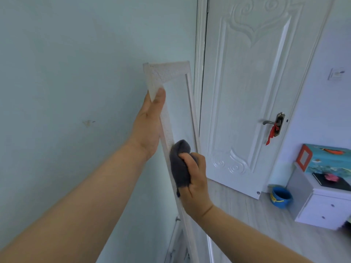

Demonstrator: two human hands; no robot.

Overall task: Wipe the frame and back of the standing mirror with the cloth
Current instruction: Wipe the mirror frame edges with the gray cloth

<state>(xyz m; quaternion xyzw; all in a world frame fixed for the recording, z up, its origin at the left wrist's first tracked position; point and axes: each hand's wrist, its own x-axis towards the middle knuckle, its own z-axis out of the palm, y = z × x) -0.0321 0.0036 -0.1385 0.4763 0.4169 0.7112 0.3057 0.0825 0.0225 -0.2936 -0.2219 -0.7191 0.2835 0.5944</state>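
Note:
The standing mirror (171, 73) has a white textured frame and stands tilted in front of the pale wall, its glass reflecting the wall. My left hand (150, 126) grips the frame's left side near the top corner, thumb on the front face. My right hand (195, 179) holds a bunched dark grey cloth (179, 166) and presses it against the left side of the frame, just below my left hand. The mirror's back is hidden from view.
A white panelled door (252, 92) with a metal handle (275, 122) and a red ribbon stands just right of the mirror. Farther right are a white drawer cabinet (322, 207) with a colourful box on top and a blue bucket (281, 198) on the grey floor.

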